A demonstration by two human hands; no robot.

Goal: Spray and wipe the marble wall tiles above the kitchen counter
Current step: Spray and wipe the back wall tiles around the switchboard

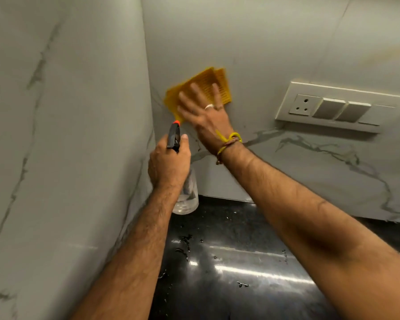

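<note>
A yellow cloth (217,80) lies flat against the white marble back wall (263,49) near the corner. My right hand (206,112) presses on it with the fingers spread; a ring and a yellow wrist thread show. My left hand (169,162) is wrapped around the neck of a clear spray bottle (189,197) with a black head and orange nozzle (174,135), held upright just below the cloth, with the nozzle towards the back wall. The thumb rests beside the spray head. A second marble wall (67,112) runs along the left.
A white switch plate (333,107) with a socket and rocker switches sits on the back wall, right of the cloth. Below lies a glossy black counter (240,262) with scattered water drops. The two walls meet in a corner left of the cloth.
</note>
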